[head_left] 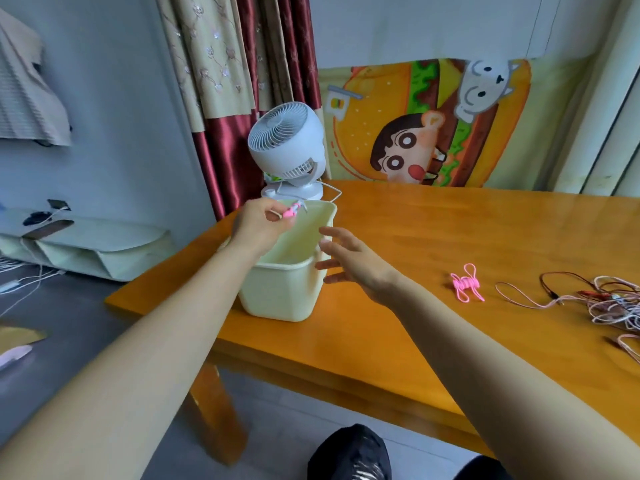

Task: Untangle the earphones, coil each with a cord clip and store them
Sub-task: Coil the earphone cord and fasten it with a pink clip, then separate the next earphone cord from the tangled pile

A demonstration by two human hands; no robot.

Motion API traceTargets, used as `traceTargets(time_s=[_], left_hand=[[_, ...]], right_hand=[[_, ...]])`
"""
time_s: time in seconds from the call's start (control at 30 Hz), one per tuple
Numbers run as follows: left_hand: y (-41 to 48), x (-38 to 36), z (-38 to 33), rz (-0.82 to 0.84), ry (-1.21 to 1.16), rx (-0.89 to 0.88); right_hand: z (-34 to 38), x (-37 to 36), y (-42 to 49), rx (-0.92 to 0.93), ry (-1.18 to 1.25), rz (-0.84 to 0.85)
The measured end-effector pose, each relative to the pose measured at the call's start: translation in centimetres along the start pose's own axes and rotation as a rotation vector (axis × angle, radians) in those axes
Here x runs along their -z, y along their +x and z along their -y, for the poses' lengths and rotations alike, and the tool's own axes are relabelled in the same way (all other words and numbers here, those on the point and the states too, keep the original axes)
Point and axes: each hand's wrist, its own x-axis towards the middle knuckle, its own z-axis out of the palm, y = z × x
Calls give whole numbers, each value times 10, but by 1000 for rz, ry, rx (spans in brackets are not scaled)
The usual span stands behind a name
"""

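Head view: the left hand (261, 221) pinches a coiled pink earphone (290, 212) above the bin (277, 292). The right hand (349, 261), fingers spread and empty, hovers beside the rim. A second pink coil (465, 284) lies on the table (381, 323), not yet stored. The tangle (616, 303) lies unsorted. Judged under halfway.

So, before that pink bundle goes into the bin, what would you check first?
1. Small pink coiled earphone bundle pinched by the left hand: ok.
2. Bundle over the opening of the pale yellow plastic bin: ok.
3. Bin upright on the orange wooden table: ok.
4. Open right hand touching the bin's rim to steady it: cannot tell.
5. Cord clip on the bundle: cannot tell, too small.
6. All earphones coiled: not ok, a tangle of thin pink and red cords lies on the table.
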Motion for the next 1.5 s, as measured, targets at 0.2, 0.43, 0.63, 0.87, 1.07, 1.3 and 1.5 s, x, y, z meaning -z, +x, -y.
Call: traceTargets(time_s=[0.2,0.43,0.63,0.87,1.07,1.3,1.5], left_hand=[[-4,-9,5,280,522,87],[-39,-51,-55,46,244,-315],[-75,-168,-71,522,265,-299],[-99,-272,-66,656,615,-304],[-83,-311,-65,567,720,-296],[-53,-308,-50,367,894,-220],[-74,-306,-77,284,588,-549]], right_hand=[[-5,4,-2,16,-58,4],[-16,50,-34,-25,-194,13],[-58,130,-96,-157,-437,-343],[-112,188,-165,-271,-775,-578],[-126,193,-154,-181,-825,-642],[-136,200,-148,-83,-717,-724],[-130,202,-165,79,-606,-894]])
